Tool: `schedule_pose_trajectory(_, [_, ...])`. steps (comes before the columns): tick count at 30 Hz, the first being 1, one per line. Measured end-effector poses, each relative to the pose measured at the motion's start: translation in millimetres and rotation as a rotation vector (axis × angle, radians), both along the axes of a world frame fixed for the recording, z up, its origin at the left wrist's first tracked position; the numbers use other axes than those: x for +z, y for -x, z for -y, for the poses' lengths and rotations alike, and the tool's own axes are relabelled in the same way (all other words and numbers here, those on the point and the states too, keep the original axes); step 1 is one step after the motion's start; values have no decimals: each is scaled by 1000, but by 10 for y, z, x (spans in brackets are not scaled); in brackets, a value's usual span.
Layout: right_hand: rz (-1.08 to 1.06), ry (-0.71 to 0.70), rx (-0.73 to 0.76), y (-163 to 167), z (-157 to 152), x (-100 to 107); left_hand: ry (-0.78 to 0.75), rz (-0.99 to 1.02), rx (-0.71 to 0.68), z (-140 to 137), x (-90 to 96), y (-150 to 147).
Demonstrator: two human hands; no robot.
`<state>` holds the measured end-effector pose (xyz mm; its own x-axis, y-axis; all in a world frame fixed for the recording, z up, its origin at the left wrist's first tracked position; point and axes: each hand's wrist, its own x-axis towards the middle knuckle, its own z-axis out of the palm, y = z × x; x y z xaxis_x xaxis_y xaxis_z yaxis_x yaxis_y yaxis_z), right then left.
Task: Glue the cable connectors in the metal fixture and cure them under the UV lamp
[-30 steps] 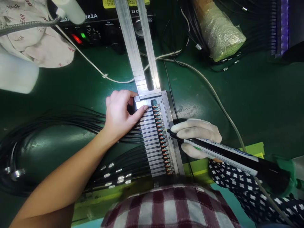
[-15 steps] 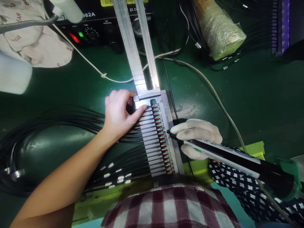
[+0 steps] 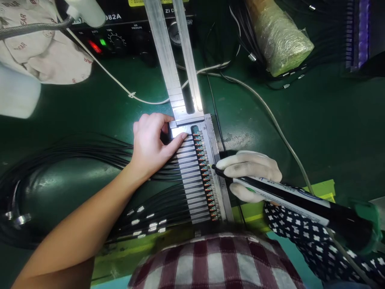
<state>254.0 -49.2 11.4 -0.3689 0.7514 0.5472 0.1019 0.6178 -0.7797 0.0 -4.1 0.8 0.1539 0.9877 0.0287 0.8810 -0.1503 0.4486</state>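
My bare left hand [image 3: 152, 142] grips the upper left corner of a slotted metal fixture [image 3: 192, 196], thumb on its top face near the cable ends. Thin black cables [image 3: 114, 154] lie side by side in the fixture's slots. Their ends meet a row of small connector boards [image 3: 207, 180] with orange and green parts. My right hand [image 3: 252, 172], in a white glove, is closed around a black dispensing syringe [image 3: 285, 198] with a white label and a green rear cap. The syringe tip points left at the middle of the connector row; I cannot tell whether it touches.
A metal rail frame [image 3: 168, 60] extends from the fixture toward a black dispenser unit [image 3: 126, 40] with lit red and green switches. A grey tube [image 3: 264, 104] crosses the green table. A plastic-wrapped bundle [image 3: 282, 44] lies at the upper right, a patterned cloth [image 3: 54, 60] at the upper left.
Both hands, the syringe and the fixture keep their places. Only a very slight shift of the view shows.
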Motion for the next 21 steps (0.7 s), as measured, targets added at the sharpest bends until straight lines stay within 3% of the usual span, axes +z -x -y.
schedule_pose_trajectory(11, [15,-4,-8,-21,-4,64,7,4,11,-1,-1,-1])
schedule_pose_trajectory(16, [30,-29,-112,-38,117,130,13,30,10,-8,-5,3])
schedule_pose_trajectory(21, [87,8,-48,-21,165,114,13,21,17,-3,-5,1])
